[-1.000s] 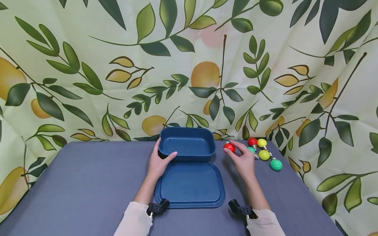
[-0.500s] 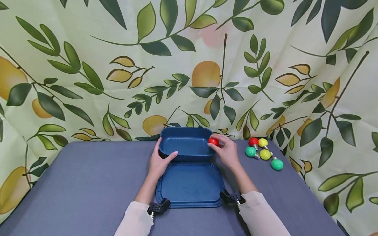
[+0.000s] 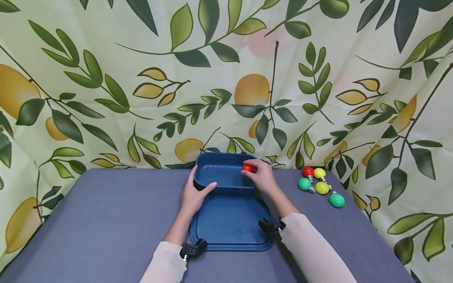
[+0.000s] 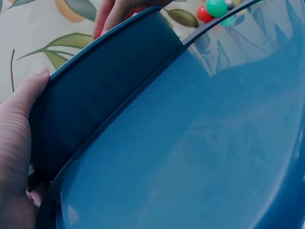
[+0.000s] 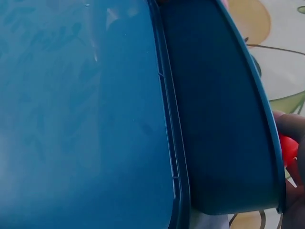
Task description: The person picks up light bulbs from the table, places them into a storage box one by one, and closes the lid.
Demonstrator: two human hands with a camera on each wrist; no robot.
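1. Right hand (image 3: 263, 177) is pinching a red bulb (image 3: 248, 168) between thumb and fingers; the bulb is sitting at the fingertips, left of the palm.
2. That bulb is showing over the right end of the blue box (image 3: 226, 190), just beside its right wall; its exact height against the rim is hard to tell.
3. The box's long axis is running left to right; the bulb's own axis is hiding behind the fingers.
4. Left hand (image 3: 194, 196) is gripping the box's left end, thumb pressing the near side.
5. Five other bulbs (image 3: 322, 188) are lying well right of the box, nearer the right hand than the left.
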